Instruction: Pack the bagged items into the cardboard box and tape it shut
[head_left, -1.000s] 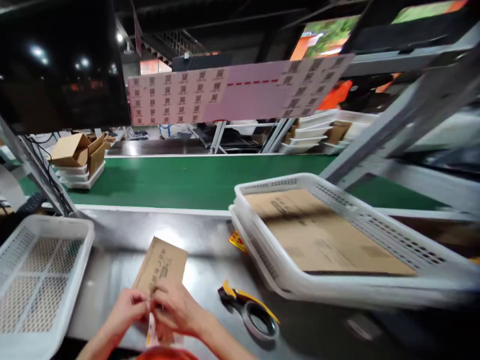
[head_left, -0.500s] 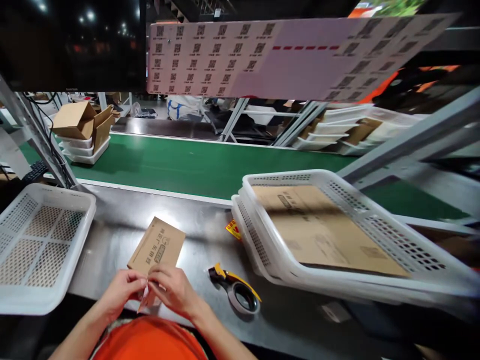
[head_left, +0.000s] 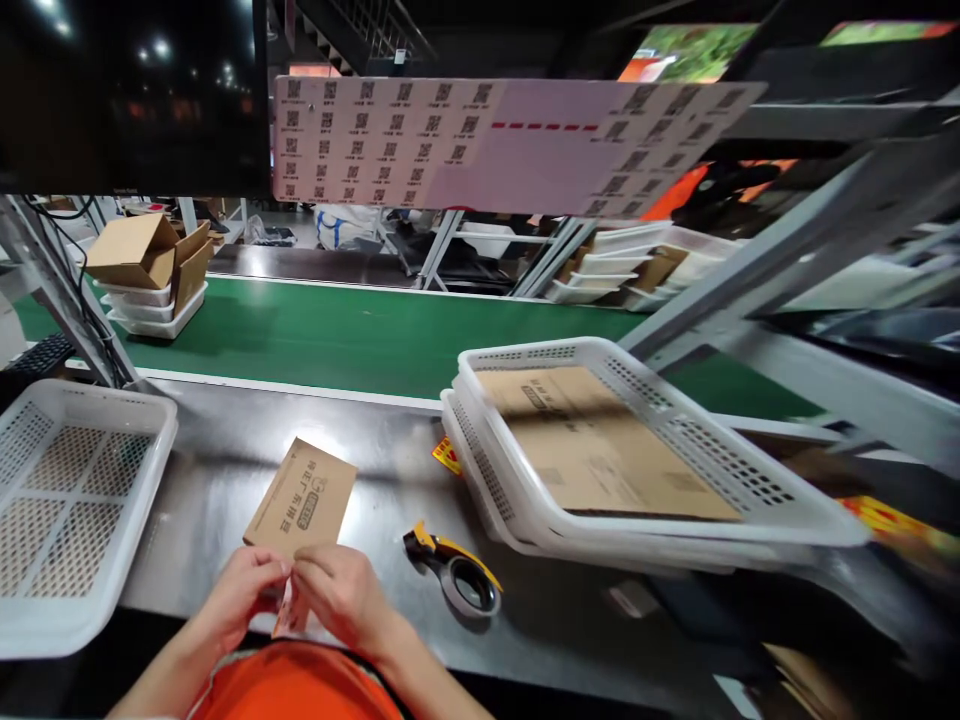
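My left hand (head_left: 241, 592) and my right hand (head_left: 341, 592) meet close to my body, thumbs and fingers pinched together. Between them hangs a small, thin pinkish-white piece (head_left: 289, 612), its upper part hidden by my fingers. I cannot make out its exact kind. Just beyond my fingertips a small flat cardboard box (head_left: 304, 495) with dark printing lies on the metal worktop (head_left: 375, 480). To the right of my right hand rests a yellow and black tape dispenser (head_left: 454, 572) with a roll in it.
An empty white perforated basket (head_left: 161, 430) stands at the left. Stacked white baskets (head_left: 517, 525) at the right hold flat cardboard (head_left: 600, 440). Behind the worktop runs a green conveyor belt (head_left: 337, 335), bearing trays with an open carton (head_left: 135, 250). A code-covered board (head_left: 480, 150) hangs above.
The camera view has turned slightly right, so the surroundings sit further left. My hands stay pinched on the pinkish piece, with only a small shift of the fingers.
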